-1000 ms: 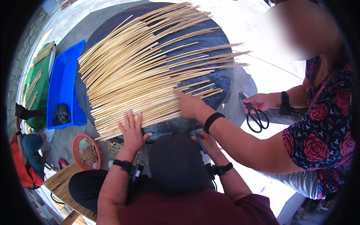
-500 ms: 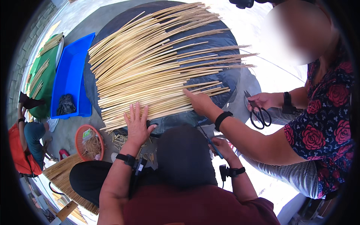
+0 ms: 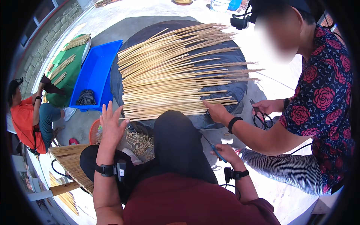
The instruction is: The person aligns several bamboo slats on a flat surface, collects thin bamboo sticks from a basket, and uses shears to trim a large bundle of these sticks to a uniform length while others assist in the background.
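Note:
A broad row of pale, dry plant stalks lies on a round table covered in dark plastic, feathery tops toward the right. My left hand is at the near left corner of the row, fingers spread, its thumb beside the stalk ends. Whether it touches them I cannot tell. Right of my knee, my right hand grips a blue-handled tool with a thin, dark blade pointing up and left. A co-worker's hand rests at the right end of the nearest stalks; their other hand holds black-handled scissors.
A blue plastic tub with a black bag inside stands left of the table. Short cut pieces litter the ground near an orange basket. Another person sits far left by a green surface bearing more stalks.
My left hand has come off the top of the stalks and moved left to their ends. The whole view has shifted. My right hand still grips the tool.

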Motion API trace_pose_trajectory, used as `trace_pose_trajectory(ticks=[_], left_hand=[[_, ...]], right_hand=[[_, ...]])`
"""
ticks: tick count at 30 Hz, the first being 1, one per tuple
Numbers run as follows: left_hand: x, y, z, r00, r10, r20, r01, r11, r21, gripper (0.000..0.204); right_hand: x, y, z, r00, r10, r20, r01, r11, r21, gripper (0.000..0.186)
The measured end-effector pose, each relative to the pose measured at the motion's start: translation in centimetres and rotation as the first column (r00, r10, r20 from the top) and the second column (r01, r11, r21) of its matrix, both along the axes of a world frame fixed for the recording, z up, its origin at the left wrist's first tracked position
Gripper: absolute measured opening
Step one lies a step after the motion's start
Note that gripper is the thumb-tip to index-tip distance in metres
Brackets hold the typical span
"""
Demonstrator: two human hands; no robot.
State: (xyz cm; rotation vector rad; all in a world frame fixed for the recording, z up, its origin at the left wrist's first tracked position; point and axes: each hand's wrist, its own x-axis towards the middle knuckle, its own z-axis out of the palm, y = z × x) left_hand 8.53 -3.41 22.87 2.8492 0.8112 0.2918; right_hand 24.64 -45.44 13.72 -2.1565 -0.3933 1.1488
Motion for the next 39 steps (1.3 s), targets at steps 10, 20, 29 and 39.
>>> trace_pose_trajectory(ticks=[10,20,29,39], left_hand=[[-9.1,-0.7,9.6,0.915,0.09,0.394,-0.158,0.977,0.144,0.05],[-8.9,0.2,7.1,0.941,0.14,0.308,-0.201,0.963,0.177,0.05],[2.7,-1.6,-8.3,0.935,-0.205,-0.29,0.161,0.972,-0.171,0.084],[1.9,16.8,-12.0,0.966,-0.05,-0.252,-0.074,0.885,-0.46,0.029]], right_hand=[[-2.9,-1.5,6.0,0.995,-0.048,-0.091,0.078,0.927,0.366,0.017],[-6.7,5.0,16.3,0.979,0.18,-0.1,-0.06,0.715,0.696,0.035],[-6.1,16.6,17.2,0.879,0.473,0.055,-0.394,0.658,0.642,0.04],[-11.2,28.5,5.8,0.756,0.147,-0.637,0.098,0.938,0.334,0.044]])
